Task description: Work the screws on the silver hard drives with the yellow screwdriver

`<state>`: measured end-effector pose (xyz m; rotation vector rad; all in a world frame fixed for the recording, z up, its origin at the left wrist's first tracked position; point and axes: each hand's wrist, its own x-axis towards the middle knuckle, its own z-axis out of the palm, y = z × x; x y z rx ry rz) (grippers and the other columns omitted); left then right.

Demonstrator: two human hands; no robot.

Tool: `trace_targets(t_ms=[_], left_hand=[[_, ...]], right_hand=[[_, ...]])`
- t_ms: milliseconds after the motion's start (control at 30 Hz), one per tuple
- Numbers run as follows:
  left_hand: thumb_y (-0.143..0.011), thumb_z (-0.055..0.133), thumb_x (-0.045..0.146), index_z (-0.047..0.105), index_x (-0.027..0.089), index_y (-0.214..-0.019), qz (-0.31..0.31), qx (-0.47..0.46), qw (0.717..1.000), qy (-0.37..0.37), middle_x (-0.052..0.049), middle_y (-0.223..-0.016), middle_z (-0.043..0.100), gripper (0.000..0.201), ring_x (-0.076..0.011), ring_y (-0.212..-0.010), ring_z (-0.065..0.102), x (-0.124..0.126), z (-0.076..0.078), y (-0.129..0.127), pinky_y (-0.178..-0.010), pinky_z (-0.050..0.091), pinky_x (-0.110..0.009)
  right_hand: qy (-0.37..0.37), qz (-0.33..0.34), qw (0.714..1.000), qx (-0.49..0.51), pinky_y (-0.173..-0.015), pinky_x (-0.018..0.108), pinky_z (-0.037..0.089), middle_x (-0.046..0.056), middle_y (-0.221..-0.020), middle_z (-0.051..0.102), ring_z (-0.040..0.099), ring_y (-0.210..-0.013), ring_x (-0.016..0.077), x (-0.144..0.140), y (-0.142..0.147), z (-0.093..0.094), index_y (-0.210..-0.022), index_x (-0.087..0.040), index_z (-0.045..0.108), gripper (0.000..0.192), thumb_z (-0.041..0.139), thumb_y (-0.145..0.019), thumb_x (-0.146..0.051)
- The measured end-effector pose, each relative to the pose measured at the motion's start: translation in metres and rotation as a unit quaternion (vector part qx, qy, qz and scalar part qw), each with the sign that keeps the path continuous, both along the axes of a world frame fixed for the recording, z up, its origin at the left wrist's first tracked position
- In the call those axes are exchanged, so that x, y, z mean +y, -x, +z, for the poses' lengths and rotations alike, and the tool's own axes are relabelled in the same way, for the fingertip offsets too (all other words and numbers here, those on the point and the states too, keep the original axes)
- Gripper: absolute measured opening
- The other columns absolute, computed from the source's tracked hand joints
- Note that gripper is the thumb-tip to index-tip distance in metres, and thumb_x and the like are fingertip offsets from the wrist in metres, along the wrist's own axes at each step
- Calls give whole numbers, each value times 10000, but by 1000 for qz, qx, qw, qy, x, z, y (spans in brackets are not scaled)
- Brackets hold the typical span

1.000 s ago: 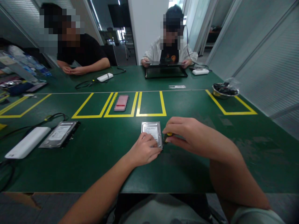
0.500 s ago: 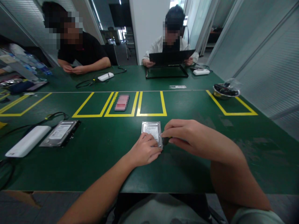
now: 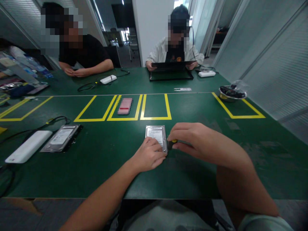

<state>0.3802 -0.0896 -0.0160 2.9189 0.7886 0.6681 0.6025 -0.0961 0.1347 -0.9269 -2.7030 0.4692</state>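
Head view: the left hand [image 3: 149, 154] stays pressed flat on the drive [image 3: 156, 134] while the right hand [image 3: 192, 138], pinching a screwdriver [image 3: 173, 141], has turned it at the drive's edge.

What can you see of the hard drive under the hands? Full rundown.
The hard drive is a silvery metal rectangular box lying flat on the green table, label side up, just in front of a yellow taped rectangle. Its white label carries print too small to read. The left hand rests on its near end, covering that part. The right hand holds a small yellow-and-black tool at its right edge.
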Motion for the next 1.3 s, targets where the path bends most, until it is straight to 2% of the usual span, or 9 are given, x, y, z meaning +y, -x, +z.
trace_targets(t_ms=[300,700,900,1033,1300], left_hand=[[-911,566,300,740,262,-983,-2,-3,1000,-4,-41,-834,667,192,-200,-868,512,0,1,0,-814,316,-395],[-906,570,297,731,268,-996,1,14,1000,-3,-34,-854,674,186,-210,-879,499,0,1,1,-817,310,-400],[-899,579,289,731,269,-1006,1,12,1000,2,-41,-867,674,187,-211,-891,500,0,0,1,-827,310,-403],[-906,568,290,730,268,-1005,0,14,1000,-3,-43,-868,677,191,-211,-888,503,-1,1,0,-820,310,-401],[-912,562,301,737,263,-997,-2,6,1000,2,-56,-859,674,198,-211,-889,507,0,1,1,-823,312,-403]], right_hand=[[-10,-25,999,-23,-683,260,416,41,-903,617,569,-787,152,0,2,-1,-974,-163,657,94,586,-917,-186],[-11,-39,999,5,-771,283,444,76,-988,636,592,-866,171,-2,2,-1,-1011,-145,657,157,519,-936,-155],[-5,-25,1000,-1,-714,269,419,56,-937,628,574,-805,154,-2,2,0,-1039,-167,645,183,496,-939,-128],[11,-16,1000,-1,-682,260,408,44,-913,617,560,-763,138,-1,2,2,-977,-174,659,175,486,-962,-154],[0,-18,1000,4,-725,268,426,41,-944,633,581,-828,154,-2,1,0,-966,-176,650,139,544,-905,-111]])
